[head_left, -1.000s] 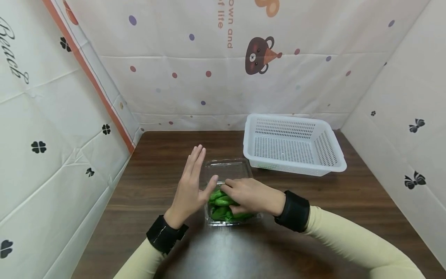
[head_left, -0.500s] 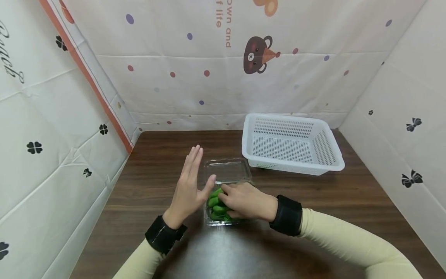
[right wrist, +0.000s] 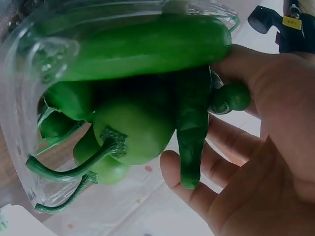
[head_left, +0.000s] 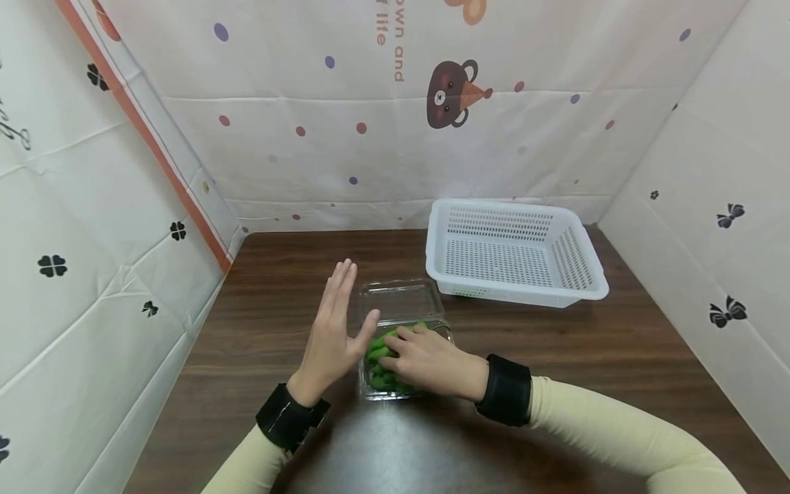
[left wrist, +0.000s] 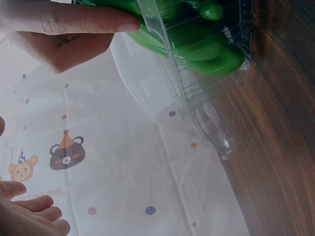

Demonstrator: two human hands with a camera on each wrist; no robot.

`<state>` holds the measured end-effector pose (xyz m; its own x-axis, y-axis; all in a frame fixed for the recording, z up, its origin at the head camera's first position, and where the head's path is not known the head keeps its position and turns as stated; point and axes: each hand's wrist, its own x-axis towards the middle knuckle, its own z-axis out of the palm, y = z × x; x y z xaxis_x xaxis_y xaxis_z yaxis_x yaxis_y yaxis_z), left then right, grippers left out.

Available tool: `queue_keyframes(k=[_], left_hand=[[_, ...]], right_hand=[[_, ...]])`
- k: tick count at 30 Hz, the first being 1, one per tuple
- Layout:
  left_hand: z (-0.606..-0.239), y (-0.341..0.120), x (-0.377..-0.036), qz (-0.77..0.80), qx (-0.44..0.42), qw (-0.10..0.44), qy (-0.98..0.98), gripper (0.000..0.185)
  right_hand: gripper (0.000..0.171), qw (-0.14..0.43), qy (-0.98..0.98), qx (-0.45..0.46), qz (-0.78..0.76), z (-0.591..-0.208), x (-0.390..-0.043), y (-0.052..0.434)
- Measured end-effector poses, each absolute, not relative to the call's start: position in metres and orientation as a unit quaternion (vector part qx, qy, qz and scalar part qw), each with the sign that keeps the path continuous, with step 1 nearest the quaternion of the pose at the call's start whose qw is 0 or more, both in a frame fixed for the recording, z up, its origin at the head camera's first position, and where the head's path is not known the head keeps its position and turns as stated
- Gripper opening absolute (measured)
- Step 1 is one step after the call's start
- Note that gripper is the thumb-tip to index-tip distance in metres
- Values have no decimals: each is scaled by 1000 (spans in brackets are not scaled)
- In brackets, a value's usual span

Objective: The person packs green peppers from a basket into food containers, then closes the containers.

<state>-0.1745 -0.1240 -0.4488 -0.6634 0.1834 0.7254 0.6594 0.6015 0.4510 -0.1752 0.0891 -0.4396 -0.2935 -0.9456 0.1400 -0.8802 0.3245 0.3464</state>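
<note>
In the head view, a clear plastic clamshell box [head_left: 378, 396] holds several green chili peppers [head_left: 378, 353], its lid [head_left: 398, 300] folded back away from the person. My right hand [head_left: 432, 360] lies over the peppers, fingers spread and loosely bent. The right wrist view shows a dark green pepper [right wrist: 191, 137] in front of those fingers and a long pepper [right wrist: 147, 49] along the box wall, near the thumb. My left hand [head_left: 330, 336] stands at the box's left side, fingers straight and thumb apart; the left wrist view shows the peppers through the box wall [left wrist: 167, 49].
A white perforated plastic basket [head_left: 518, 295] stands behind and to the right of the box on a dark wooden table [head_left: 278, 288]. Patterned cloth [head_left: 296, 158] covers the walls at the back and both sides.
My right hand has shifted slightly left across the peppers, its fingers rising from among them to lie over the top. The left hand has stayed nearly still; the view has drifted a little.
</note>
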Motion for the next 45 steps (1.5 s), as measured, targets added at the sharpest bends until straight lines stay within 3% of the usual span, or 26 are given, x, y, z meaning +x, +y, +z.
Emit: queue_keyframes(k=[10,31,45], left_hand=[[-446,-121,-176,-362,-254,325,-836,74],[-447,-113,-175,-355,-260,320,-839,73],[-445,-103,-173,-334,-291,268,-856,68]], right_hand=[[36,142,-804,568,-103,-437,-177,90],[28,143,-798,583,-56,-445,-183,97],[30,154,-789,595,-13,-447,-188,102]])
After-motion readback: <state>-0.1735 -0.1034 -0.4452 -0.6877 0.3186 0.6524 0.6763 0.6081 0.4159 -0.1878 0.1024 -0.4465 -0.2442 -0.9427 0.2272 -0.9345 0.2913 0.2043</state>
